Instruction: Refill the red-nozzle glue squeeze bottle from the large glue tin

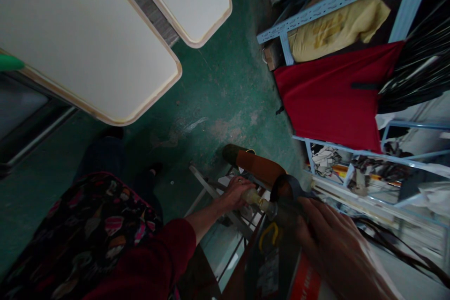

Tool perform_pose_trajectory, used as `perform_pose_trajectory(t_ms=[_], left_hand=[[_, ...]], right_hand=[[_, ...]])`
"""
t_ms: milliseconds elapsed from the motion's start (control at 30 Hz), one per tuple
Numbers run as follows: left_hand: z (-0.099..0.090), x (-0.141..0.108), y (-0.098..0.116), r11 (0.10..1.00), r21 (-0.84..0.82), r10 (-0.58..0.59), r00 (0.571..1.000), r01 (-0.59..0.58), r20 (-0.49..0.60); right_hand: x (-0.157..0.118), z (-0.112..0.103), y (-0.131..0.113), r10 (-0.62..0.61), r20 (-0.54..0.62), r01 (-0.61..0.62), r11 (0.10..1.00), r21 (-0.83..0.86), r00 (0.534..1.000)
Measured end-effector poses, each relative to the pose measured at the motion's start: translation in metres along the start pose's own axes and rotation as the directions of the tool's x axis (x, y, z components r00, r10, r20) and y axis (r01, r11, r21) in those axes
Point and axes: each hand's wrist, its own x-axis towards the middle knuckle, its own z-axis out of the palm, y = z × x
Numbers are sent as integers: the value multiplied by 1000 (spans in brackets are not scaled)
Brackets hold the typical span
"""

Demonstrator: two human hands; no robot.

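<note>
My left hand [239,192], below a rolled red sleeve, is closed round a pale yellowish, translucent piece with a narrow neck [260,202]. The neck's end meets a dark object [277,239] with a yellow loop and a red label; its kind is too dim to tell. Over the right side of that dark object my right hand [326,239] is wrapped, fingers bent and thumb partly in shadow. Just beyond both hands lies an orange-brown roll-like thing [262,167] with a dark end. A dark strap [291,187] curves beside it.
White rounded-corner boards [105,33] stand at upper left. A metal frame [207,187] is under my left hand. To the right are blue shelving [337,2], a yellowish sack [337,28], red cloth [337,96] and a bundle of black strips [418,61]. The floor [211,89] is green.
</note>
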Motion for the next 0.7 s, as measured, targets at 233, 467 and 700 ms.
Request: perform_pose_trajectory(t_ms=[233, 467, 700], left_hand=[[-5, -1, 4, 1000, -7, -2, 1000, 2, -2], [-6, -1, 5, 1000, -7, -17, 1000, 17, -1], [-2, -2, 1, 1000, 0, 16, 1000, -16, -14]], right_hand=[[1, 1, -3, 53, -34, -53, 999, 4, 998], [3, 0, -3, 21, -26, -21, 1000, 12, 999], [-1, 4, -3, 30, -28, -30, 1000, 10, 999]])
